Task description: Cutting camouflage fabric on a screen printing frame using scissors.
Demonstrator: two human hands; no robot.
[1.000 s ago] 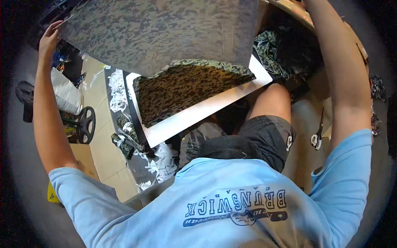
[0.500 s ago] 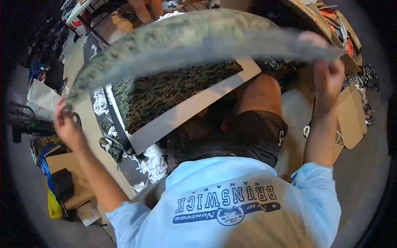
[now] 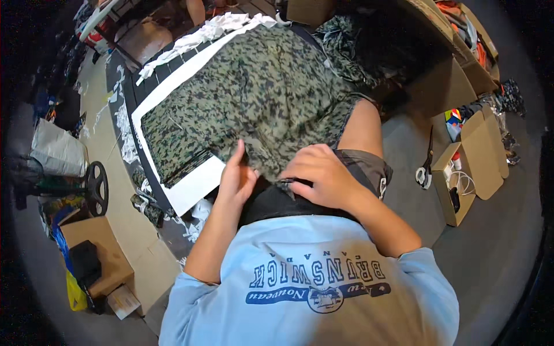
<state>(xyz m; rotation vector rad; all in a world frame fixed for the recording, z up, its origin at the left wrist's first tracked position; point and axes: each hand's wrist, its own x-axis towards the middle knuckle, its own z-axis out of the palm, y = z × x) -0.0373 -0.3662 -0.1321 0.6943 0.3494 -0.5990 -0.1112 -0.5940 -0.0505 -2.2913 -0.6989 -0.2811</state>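
A green-and-black camouflage cloth (image 3: pixel 259 92) is spread over the white board (image 3: pixel 196 190) and reaches down toward my lap, its near edge bunched. At that edge my right hand (image 3: pixel 318 176) is closed, thumb and fingers pinching a fold. Just to its left, my left hand (image 3: pixel 238 180) is partly open, thumb raised against the cloth and fingers loosely bent. Its fingertips are close to the edge, and I cannot tell whether they touch it. Most of the folded camouflage stack (image 3: pixel 184 164) on the board is hidden under the cloth.
White scraps (image 3: pixel 202 37) line the board's far side. Scissors (image 3: pixel 426 170) lie on the floor at right, beside an open carton (image 3: pixel 459 190). A large cardboard box (image 3: pixel 456 63) stands at the far right. At left are a black wheel (image 3: pixel 97 187) and another carton (image 3: pixel 101 254).
The cloth has come down from the air, where both hands held it stretched wide, onto the board and stack. My hands have moved inward and nearer; the left has let go of its corner.
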